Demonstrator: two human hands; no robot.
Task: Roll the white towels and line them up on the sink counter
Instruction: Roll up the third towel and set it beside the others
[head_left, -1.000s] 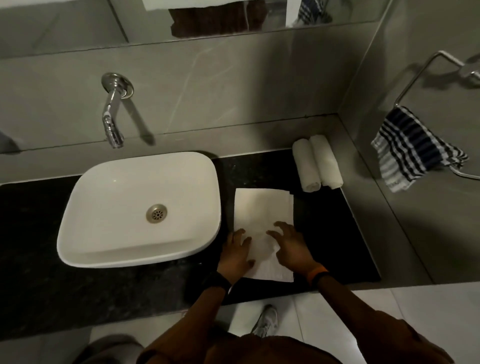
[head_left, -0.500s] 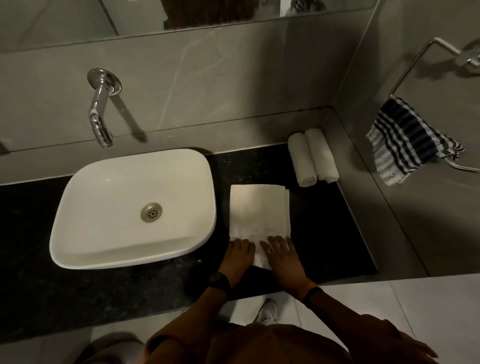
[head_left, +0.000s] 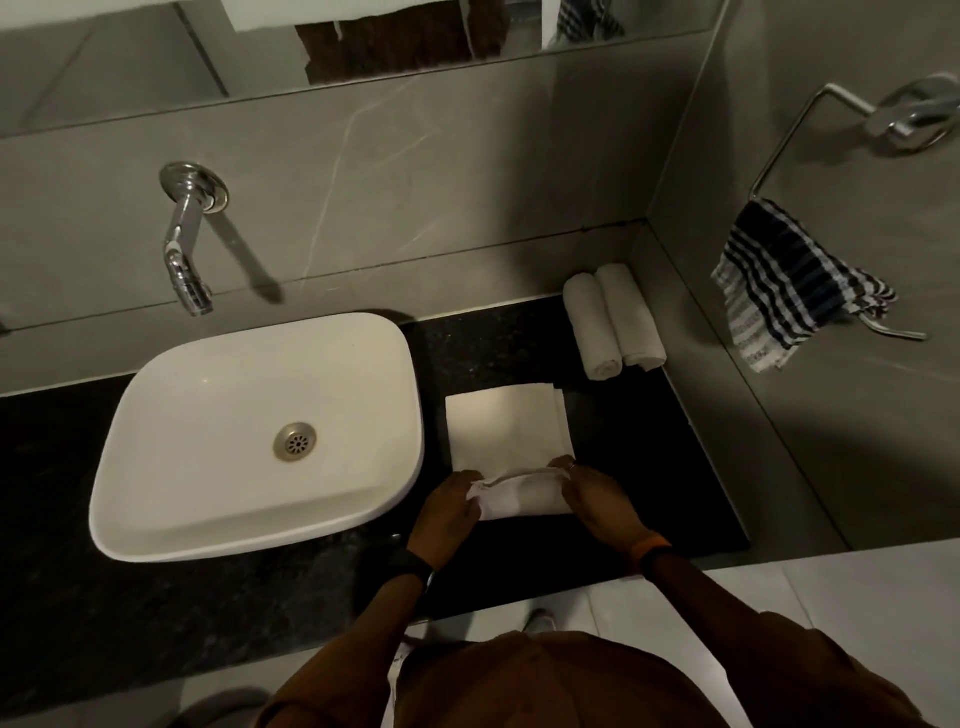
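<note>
Head camera: just right of centre in the lower half, a white towel (head_left: 506, 434) lies flat on the dark counter (head_left: 649, 457), beside the white basin (head_left: 260, 436) that fills the centre left. Its near edge is turned up into a first small roll, and both hands are clamped on that roll: the left hand (head_left: 448, 512) grips the left end, the right hand (head_left: 597, 501) grips the right end, with bare roll showing between them. Further up and right, two rolled towels (head_left: 615, 319) lie touching side by side against the back wall, near the corner. A striped cloth (head_left: 784, 291) hangs on a ring at upper right.

The likely trouble from here is a crooked or loose roll. If one hand pushes ahead of the other, the roll will cone out at one end. The loose layers showing at the towel's right edge could also slide apart and spoil the line.
</note>
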